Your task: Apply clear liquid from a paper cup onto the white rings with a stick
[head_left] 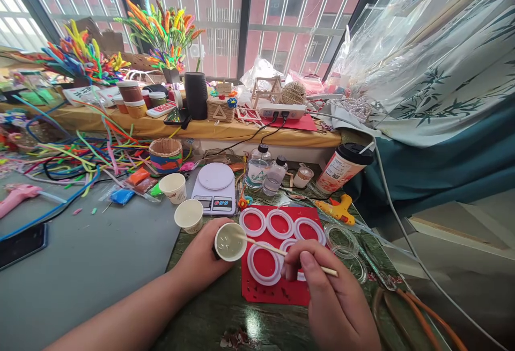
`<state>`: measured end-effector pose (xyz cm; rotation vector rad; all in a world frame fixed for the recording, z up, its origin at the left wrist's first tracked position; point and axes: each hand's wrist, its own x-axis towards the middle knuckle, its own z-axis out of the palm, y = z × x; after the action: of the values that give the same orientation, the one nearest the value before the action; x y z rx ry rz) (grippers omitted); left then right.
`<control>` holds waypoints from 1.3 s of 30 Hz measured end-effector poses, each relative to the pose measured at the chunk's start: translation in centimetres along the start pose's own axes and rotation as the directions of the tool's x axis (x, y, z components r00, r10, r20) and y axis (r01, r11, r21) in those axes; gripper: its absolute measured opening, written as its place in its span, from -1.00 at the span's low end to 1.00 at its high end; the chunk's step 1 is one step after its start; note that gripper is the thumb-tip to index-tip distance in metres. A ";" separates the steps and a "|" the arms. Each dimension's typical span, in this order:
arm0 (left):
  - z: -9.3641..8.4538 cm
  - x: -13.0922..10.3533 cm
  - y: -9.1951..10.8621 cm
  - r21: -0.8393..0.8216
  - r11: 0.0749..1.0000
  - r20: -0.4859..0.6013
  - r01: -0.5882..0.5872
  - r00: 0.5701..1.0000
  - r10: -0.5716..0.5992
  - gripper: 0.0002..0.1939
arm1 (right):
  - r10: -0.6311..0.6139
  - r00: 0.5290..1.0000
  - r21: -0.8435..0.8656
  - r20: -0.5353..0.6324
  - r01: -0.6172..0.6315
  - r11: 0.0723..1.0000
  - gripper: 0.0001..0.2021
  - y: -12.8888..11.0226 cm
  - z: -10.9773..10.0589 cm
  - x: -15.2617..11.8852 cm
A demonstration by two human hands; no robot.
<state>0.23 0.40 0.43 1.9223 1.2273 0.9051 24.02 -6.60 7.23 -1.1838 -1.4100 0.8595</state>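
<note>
My left hand (205, 257) is wrapped round a paper cup (230, 242) of clear, slightly cloudy liquid, its mouth turned toward me. Between the fingers and thumb of my right hand (317, 276) is a thin wooden stick (267, 246), whose far end dips into the liquid. Under and beyond my right hand lies a red sheet (277, 294) bearing several white ring moulds (263, 263), some partly covered by the hand. Two more paper cups, one nearer (189, 216) and one farther (173, 187), stand left of the held cup.
A white kitchen scale (214, 189) stands behind the cups, beside two clear bottles (276, 175). At right are a yellow glue gun (338, 210), clear rings (341, 241), orange-handled pliers (418, 313) and a lidded drink cup (341, 168). Left lie a phone (24, 245) and coloured pipe cleaners (84, 152).
</note>
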 end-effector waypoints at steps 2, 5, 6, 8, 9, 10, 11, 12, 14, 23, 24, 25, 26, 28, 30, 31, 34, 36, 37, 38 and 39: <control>0.0 0.0 0.0 -0.005 1.000 0.001 0.004 1.000 -0.004 -0.55 | -0.008 0.998 -0.001 0.056 0.008 1.000 -0.59 0.0 0.0 0.0; 0.0 -0.1 0.0 -0.014 1.000 0.002 0.005 1.000 -0.005 -0.56 | -0.008 0.998 -0.034 0.068 0.010 0.999 -0.59 0.0 -0.1 0.1; 0.0 -0.1 0.0 -0.014 1.000 0.001 0.002 1.000 -0.002 -0.56 | -0.010 0.999 -0.040 0.047 0.012 0.999 -0.60 0.1 -0.1 0.1; 0.0 -0.1 0.0 -0.012 1.000 0.000 0.002 1.000 -0.002 -0.57 | -0.005 0.998 -0.038 0.062 0.007 0.999 -0.61 0.0 -0.1 0.1; 0.0 -0.2 0.0 -0.011 1.000 -0.001 0.003 1.000 -0.003 -0.58 | 0.002 0.997 -0.038 0.079 0.001 0.999 -0.60 0.0 -0.1 0.1; 0.0 -0.2 0.0 -0.011 1.000 -0.002 0.004 1.000 -0.004 -0.58 | 0.008 0.996 -0.038 0.084 -0.005 0.999 -0.60 0.0 -0.1 0.1; 0.0 -0.2 0.0 -0.010 1.000 -0.002 0.004 1.000 -0.004 -0.58 | 0.006 0.997 -0.035 0.072 -0.004 0.999 -0.60 0.0 -0.1 0.1; 0.0 -0.2 -0.1 -0.011 1.000 0.001 0.002 1.000 -0.002 -0.57 | 0.002 0.998 -0.029 0.057 0.000 1.000 -0.60 -0.1 -0.1 0.1; 0.0 -0.1 -0.1 -0.014 1.000 0.008 0.001 1.000 -0.001 -0.57 | 0.007 0.997 -0.006 0.076 -0.006 1.000 -0.60 -0.1 -0.1 0.1; -0.1 0.0 0.1 -0.016 1.000 0.020 0.005 1.000 -0.004 -0.58 | 0.027 0.998 -0.037 0.055 -0.025 0.999 -0.58 -0.1 -0.2 0.0; -0.1 0.0 0.1 -0.015 1.000 0.021 0.002 1.000 -0.001 -0.58 | 0.025 0.999 -0.042 0.041 -0.023 0.999 -0.58 -0.2 -0.2 0.0; -0.1 0.0 0.1 -0.013 1.000 0.021 -0.001 1.000 0.001 -0.58 | 0.023 0.999 -0.037 0.037 -0.021 0.999 -0.58 -0.2 -0.2 0.1; 0.0 0.0 0.1 -0.011 1.000 0.018 -0.002 1.000 0.002 -0.58 | 0.023 0.998 -0.023 0.055 -0.021 1.000 -0.58 -0.2 -0.2 0.1; 0.0 0.0 0.0 -0.010 1.000 0.014 0.001 1.000 -0.001 -0.58 | 0.032 0.994 0.003 0.107 -0.032 0.999 -0.57 -0.1 -0.1 0.1; 0.0 0.0 -0.1 -0.010 1.000 0.019 0.002 1.000 -0.002 -0.60 | 0.041 0.997 0.003 0.070 -0.041 0.999 -0.59 0.0 0.0 0.0; 0.0 0.0 -0.2 -0.009 1.000 0.023 0.002 1.000 -0.002 -0.60 | 0.038 0.999 0.003 0.024 -0.038 0.999 -0.60 0.0 0.0 0.0; 0.1 -0.1 -0.2 -0.005 1.000 0.017 0.007 1.000 -0.007 -0.57 | 0.033 0.998 0.030 0.055 -0.035 0.999 -0.61 -0.1 -0.1 0.0; 0.1 -0.1 -0.3 -0.006 1.000 0.015 0.009 1.000 -0.009 -0.56 | 0.042 0.991 0.016 0.127 -0.044 0.999 -0.58 -0.2 -0.2 -0.1; 0.1 -0.1 -0.3 -0.006 1.000 0.018 0.009 1.000 -0.009 -0.56 | 0.041 0.992 0.000 0.121 -0.041 0.999 -0.57 -0.2 -0.2 -0.1; 0.1 0.0 -0.4 -0.005 1.000 0.022 0.009 1.000 -0.009 -0.56 | 0.034 0.996 -0.014 0.086 -0.033 0.999 -0.58 -0.3 -0.2 0.0; 0.1 0.0 -0.4 -0.003 1.000 0.024 0.011 1.000 -0.011 -0.56 | 0.026 0.998 -0.021 0.055 -0.024 0.999 -0.59 -0.3 -0.2 0.0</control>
<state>0.10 0.51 0.06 1.9172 1.2206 0.8753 24.16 -6.70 7.50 -1.2033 -1.4548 0.9036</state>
